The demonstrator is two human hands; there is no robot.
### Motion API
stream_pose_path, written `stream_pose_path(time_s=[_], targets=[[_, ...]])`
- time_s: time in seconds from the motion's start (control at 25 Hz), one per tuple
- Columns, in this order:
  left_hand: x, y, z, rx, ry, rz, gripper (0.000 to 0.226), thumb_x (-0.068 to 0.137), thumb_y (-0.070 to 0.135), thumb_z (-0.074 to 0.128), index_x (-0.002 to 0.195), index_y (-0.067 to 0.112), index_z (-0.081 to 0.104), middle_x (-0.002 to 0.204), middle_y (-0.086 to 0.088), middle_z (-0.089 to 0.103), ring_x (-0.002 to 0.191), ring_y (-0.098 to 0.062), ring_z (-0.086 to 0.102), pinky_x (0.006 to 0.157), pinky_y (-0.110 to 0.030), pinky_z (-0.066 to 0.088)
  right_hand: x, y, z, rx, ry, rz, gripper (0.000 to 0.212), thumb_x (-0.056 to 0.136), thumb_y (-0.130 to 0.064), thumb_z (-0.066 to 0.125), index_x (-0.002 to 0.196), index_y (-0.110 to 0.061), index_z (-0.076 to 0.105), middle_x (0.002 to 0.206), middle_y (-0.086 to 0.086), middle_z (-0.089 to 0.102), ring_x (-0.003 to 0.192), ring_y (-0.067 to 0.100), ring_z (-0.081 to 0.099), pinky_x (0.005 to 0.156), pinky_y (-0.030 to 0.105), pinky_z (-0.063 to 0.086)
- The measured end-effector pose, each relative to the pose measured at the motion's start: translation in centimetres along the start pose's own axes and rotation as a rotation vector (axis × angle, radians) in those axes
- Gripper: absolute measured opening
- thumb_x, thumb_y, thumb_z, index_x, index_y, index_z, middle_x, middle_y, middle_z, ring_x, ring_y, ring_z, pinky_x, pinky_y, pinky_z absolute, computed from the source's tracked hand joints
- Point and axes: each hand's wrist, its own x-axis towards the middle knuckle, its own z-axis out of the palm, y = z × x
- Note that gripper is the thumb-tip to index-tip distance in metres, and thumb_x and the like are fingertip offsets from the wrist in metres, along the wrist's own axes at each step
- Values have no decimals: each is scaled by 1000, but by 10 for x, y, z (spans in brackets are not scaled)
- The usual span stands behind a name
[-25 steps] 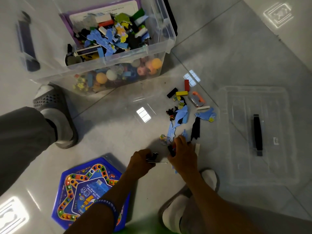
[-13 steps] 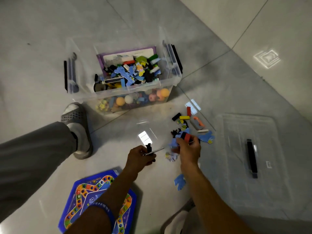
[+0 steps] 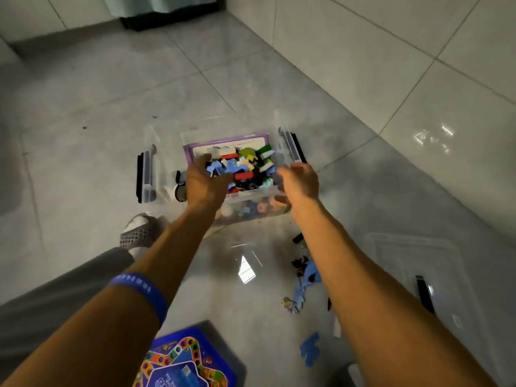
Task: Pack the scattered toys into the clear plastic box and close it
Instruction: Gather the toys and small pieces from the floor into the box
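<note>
1. Both hands have risen from the floor pile at the lower centre, where they were pinching small pieces half a second ago, and now reach over the clear plastic box (image 3: 251,195) at the centre of the frame.
2. Left hand (image 3: 205,181) hangs palm down above the heaped toys, fingers spread and loosely curved; it appears to hold nothing. Right hand (image 3: 298,182) sits at the box's right near corner; whether its curled fingers hold a piece cannot be told.
3. Risk: pieces let go near the rim could bounce off the heap and land back on the glossy floor.
4. Risk: the pile already stands level with the rim, so the lid (image 3: 413,277), lying flat at the right edge, may not seat later.
5. Still scattered on the floor: blue and black toy pieces (image 3: 305,277) at lower right of centre, one blue piece (image 3: 310,349) lower down, and a blue game board (image 3: 184,361) at the bottom edge.
6. Box is see-through with black side latches, holding bright blocks over coloured balls.
</note>
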Motion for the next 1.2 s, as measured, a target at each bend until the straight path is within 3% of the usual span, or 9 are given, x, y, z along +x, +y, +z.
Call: stream_pose_path(time_s=[0.12,0.24,0.36,0.44,0.52,0.6,0.8,1.0,1.2], targets=[[-42,-51,35,73,-81,173,40,83,7,63,121,19,59,109,4,59,99,-11,56,72,-20,46,9,91,-72,38,245,133,6,86,-14,61,87,-18,64,86,7,69,65,24,65,55,32,55],[-58,-109,74,337,-278,265,40,83,8,64,122,17,60,118,-2,61,99,-13,57,74,-20,46,19,166,-144,-165,442,351,15,85,-18,59,92,-11,70,87,13,70,66,29,65,64,40,58],[-58,-152,123,513,-428,244,49,81,11,67,129,15,55,130,-9,54,110,-24,55,93,-31,46,34,198,-180,-469,411,309,18,86,-18,59,102,-15,67,108,14,68,95,33,63,82,41,54],[-54,-169,157,711,-560,216,64,83,21,66,141,20,40,146,-11,36,129,-30,39,103,-36,38,52,209,-185,-614,326,209,31,86,-20,62,116,-16,62,122,11,62,106,31,59,87,39,51],[-47,-177,188,894,-686,228,76,84,29,65,148,28,24,155,-9,16,138,-32,22,106,-45,35,70,217,-179,-854,182,51,49,84,-19,65,130,-19,51,139,8,48,118,31,51,94,40,48],[-39,-187,220,981,-747,311,71,88,27,59,148,30,22,153,-9,14,137,-34,22,101,-47,39,90,228,-172,-1083,58,-131,59,85,-22,64,139,-23,41,149,7,35,126,31,43,98,42,44],[-17,-206,257,1066,-676,486,32,86,19,59,117,17,54,111,-11,45,97,-30,49,67,-35,43,121,239,-164,-1191,-81,-244,57,86,-19,60,139,-20,41,124,12,50,105,31,55,82,38,47],[-5,-197,248,823,-596,222,18,73,11,68,88,14,58,89,-6,56,81,-23,55,65,-33,45,134,220,-198,-491,216,96,28,78,-15,68,100,-16,50,90,4,60,77,24,59,61,25,44],[-9,-197,240,543,-485,-52,16,70,6,68,76,16,57,80,-4,63,78,-24,63,71,-44,56,114,211,-248,-1007,-40,-35,23,75,-29,68,75,-23,45,66,-6,48,68,19,52,55,26,32]])
